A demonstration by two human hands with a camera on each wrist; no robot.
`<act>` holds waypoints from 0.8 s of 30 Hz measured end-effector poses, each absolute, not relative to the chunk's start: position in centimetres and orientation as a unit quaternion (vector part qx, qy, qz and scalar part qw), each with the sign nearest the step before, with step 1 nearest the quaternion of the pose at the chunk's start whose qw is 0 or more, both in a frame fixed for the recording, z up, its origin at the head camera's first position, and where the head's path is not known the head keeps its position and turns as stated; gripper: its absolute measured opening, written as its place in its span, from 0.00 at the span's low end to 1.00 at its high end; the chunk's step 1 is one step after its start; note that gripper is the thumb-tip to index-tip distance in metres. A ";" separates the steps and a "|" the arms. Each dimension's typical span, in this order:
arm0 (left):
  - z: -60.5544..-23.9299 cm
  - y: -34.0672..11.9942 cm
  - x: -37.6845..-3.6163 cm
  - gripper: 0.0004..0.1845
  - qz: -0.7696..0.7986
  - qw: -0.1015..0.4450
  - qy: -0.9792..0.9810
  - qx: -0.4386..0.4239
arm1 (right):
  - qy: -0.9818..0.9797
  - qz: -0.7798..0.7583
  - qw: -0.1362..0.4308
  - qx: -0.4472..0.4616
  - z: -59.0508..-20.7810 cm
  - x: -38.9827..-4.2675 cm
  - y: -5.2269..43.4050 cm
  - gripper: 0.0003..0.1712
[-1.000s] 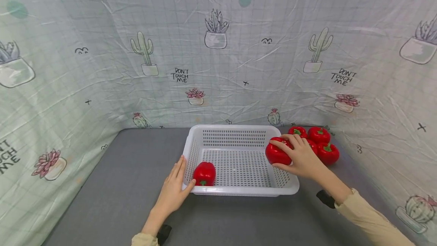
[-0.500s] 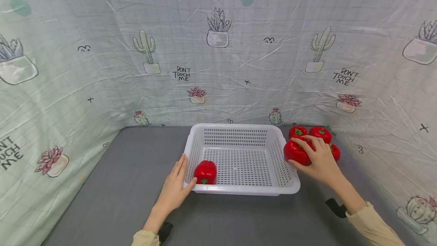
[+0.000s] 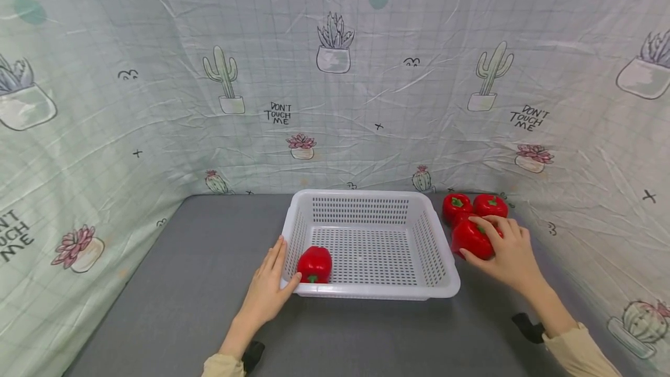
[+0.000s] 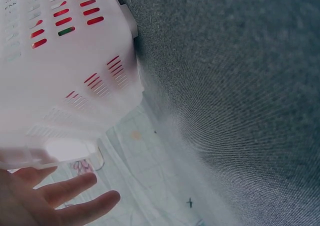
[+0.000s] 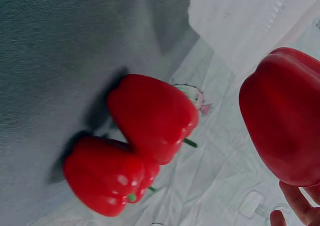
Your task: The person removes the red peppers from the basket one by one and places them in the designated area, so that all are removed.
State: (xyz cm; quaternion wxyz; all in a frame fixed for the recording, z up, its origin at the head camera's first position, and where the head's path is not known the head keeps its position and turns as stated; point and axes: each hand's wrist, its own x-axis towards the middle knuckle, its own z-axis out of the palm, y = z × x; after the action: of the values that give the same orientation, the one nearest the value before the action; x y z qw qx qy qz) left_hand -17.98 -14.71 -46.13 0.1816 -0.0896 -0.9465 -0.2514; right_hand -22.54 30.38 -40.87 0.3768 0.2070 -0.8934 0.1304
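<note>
My right hand [image 3: 510, 256] grips a red bell pepper [image 3: 470, 241] to the right of the white perforated basket [image 3: 371, 291]. In the right wrist view this pepper [image 5: 282, 121] fills the right side, fingertips [image 5: 296, 202] beneath it. My left hand [image 3: 263, 297] rests at the basket's left front corner, its fingers extended along the outer side and the thumb at the rim. One red bell pepper [image 3: 315, 263] lies inside near that corner. Its red shows through the slots in the left wrist view.
Behind the right hand stand other red bell peppers, one [image 3: 449, 209] near the basket's back right corner and another [image 3: 487, 208] farther right; one more is partly hidden. A patterned cloth [image 3: 335, 109] hangs behind and beside the grey table [image 3: 209, 260].
My right hand has carried its bell pepper from over the basket's right edge rightward and slightly down, to the group of peppers. The left hand has stayed on the basket.
</note>
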 end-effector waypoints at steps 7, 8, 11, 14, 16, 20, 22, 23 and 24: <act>-46.2 -14.8 -18.0 0.41 -0.253 0.182 -0.946 -0.092 | -0.905 0.098 0.358 0.209 -41.9 -22.5 31.5 0.42; -46.2 -14.8 -18.0 0.41 -0.253 0.182 -0.946 -0.092 | -0.906 0.096 0.354 0.212 -42.1 -22.5 31.6 0.42; -46.2 -14.9 -18.0 0.42 -0.252 0.182 -0.946 -0.092 | -0.910 0.088 0.338 0.222 -42.5 -22.7 32.0 0.41; -46.2 -14.9 -18.0 0.42 -0.252 0.181 -0.946 -0.091 | -0.917 0.077 0.320 0.226 -42.9 -22.9 32.3 0.42; -46.2 -14.8 -18.0 0.42 -0.253 0.181 -0.946 -0.090 | -0.921 0.068 0.309 0.227 -43.2 -23.0 32.5 0.42; -46.2 -14.8 -18.0 0.42 -0.254 0.183 -0.945 -0.091 | -0.924 0.065 0.297 0.231 -43.9 -23.3 33.0 0.42; -46.2 -14.8 -18.0 0.42 -0.254 0.183 -0.945 -0.091 | -0.925 0.067 0.293 0.233 -44.3 -23.5 33.4 0.42; -46.2 -14.8 -18.1 0.42 -0.254 0.183 -0.945 -0.091 | -0.925 0.068 0.292 0.235 -44.5 -23.5 33.5 0.41; -46.3 -14.8 -18.1 0.41 -0.255 0.183 -0.945 -0.092 | -0.925 0.068 0.291 0.236 -44.7 -23.6 33.7 0.41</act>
State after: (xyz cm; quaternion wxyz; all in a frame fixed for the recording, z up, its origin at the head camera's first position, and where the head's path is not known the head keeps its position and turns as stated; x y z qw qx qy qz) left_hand -18.06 -14.76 -46.25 0.1833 -0.0918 -0.9450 -0.2549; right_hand -23.59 33.71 -44.67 0.2908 0.2365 -0.9246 0.0681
